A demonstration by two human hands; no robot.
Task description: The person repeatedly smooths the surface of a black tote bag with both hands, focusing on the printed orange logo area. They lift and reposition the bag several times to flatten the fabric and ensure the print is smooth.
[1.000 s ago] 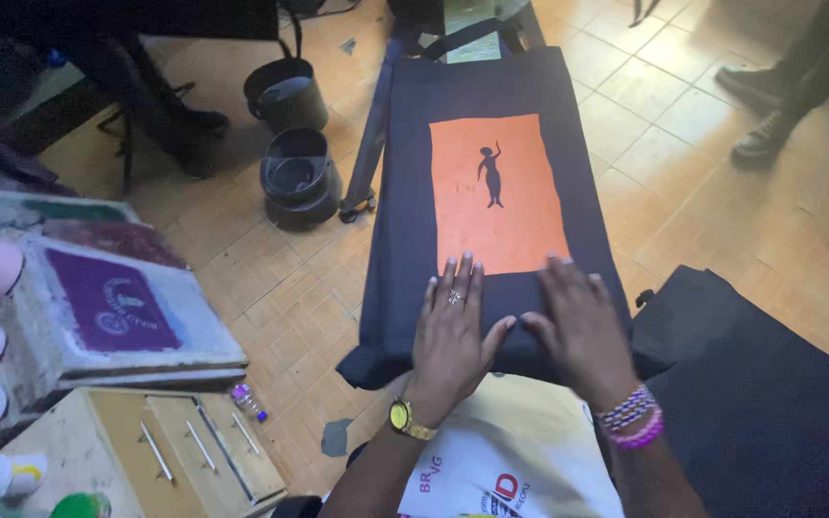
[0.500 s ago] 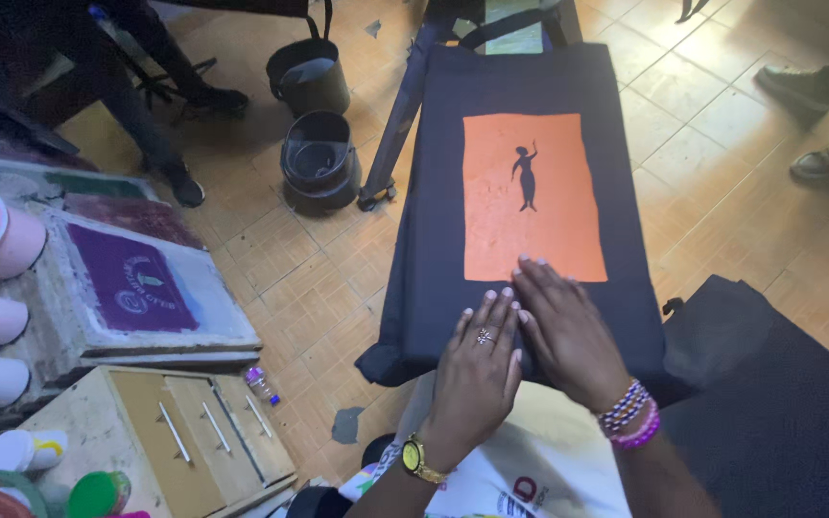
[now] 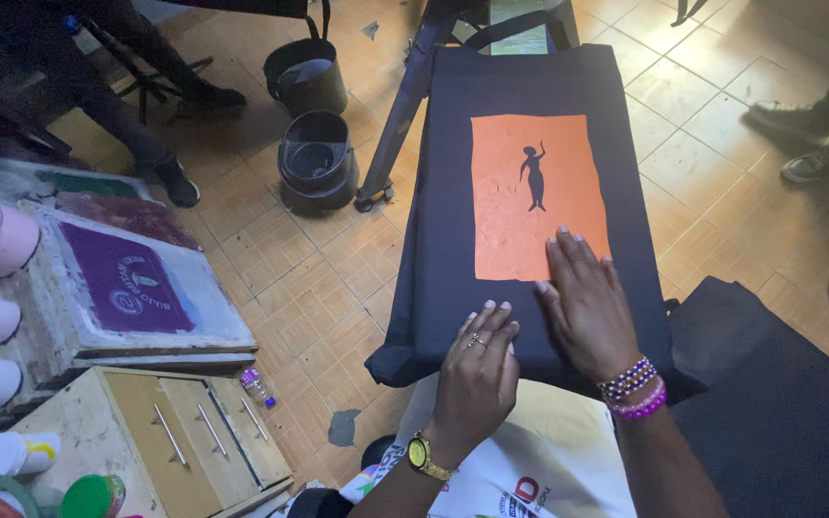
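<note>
Hands, left (image 3: 477, 369) and right (image 3: 587, 307), press spread flat on navy bag (image 3: 443, 240) with orange print (image 3: 537, 197).

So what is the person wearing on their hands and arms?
The left hand has a ring on one finger and a gold watch with a green face at the wrist. The right hand has a stack of beaded bracelets, purple, pink and white. Both arms are bare, no sleeves.

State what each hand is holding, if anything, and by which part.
Nothing is held. The left hand and right hand both lie flat, palms down, on the dark tote bag, the right hand's fingertips on its orange print.
</note>
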